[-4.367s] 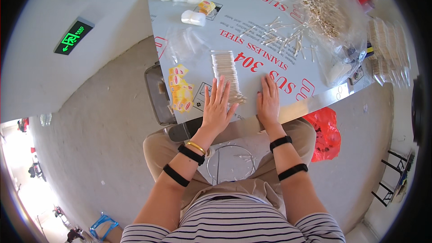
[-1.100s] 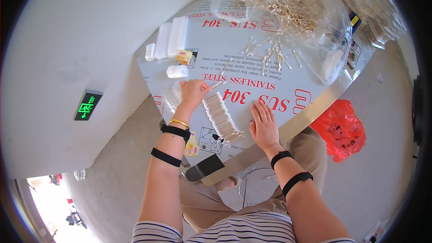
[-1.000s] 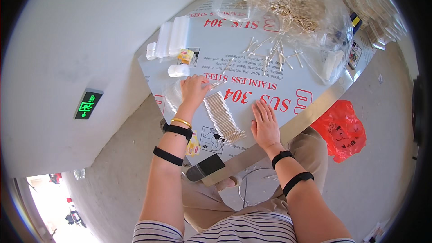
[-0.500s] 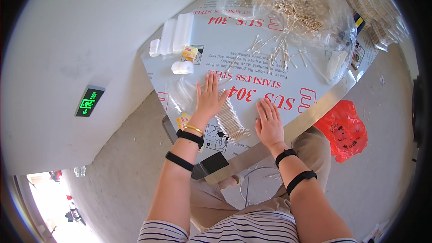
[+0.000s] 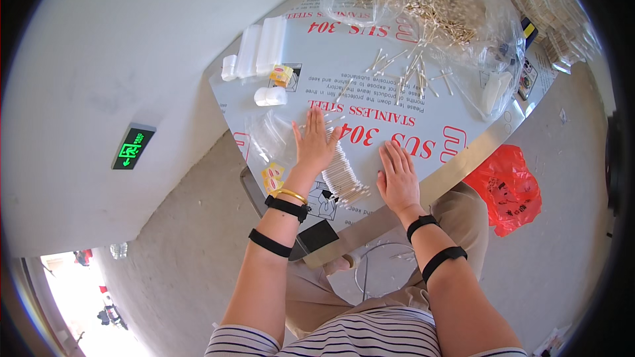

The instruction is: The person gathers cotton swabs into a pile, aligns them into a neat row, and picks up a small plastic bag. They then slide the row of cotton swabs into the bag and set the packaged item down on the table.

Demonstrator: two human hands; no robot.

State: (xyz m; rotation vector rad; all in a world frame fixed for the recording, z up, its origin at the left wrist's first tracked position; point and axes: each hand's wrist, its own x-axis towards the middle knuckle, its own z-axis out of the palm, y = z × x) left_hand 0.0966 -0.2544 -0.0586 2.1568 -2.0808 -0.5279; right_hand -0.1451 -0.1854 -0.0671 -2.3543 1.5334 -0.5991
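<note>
Cotton swabs [image 5: 343, 173] lie side by side in a neat row on the film-covered tabletop [image 5: 370, 133]. My left hand [image 5: 315, 144] rests at the row's far left end with its fingers stretched out; it hides part of that end. To the right of the row, my right hand [image 5: 399, 176] lies flat on the table, fingers extended, with a gap between it and the swabs. A few single swabs poke out beyond my left fingertips. Neither hand grips anything.
A large clear bag [image 5: 440, 10] of loose swabs stands at the back right, with scattered swabs [image 5: 411, 76] before it. White plastic sleeves [image 5: 270, 46], white rolls [image 5: 270, 96], yellow labels [image 5: 272, 176] and clear bags [image 5: 270, 135] lie left. A red bag [image 5: 506, 192] is on the floor.
My left wrist has shifted slightly to the right, and more of the yellow labels beside it shows. My right hand stays nearly in place. The whole view has moved slightly.
</note>
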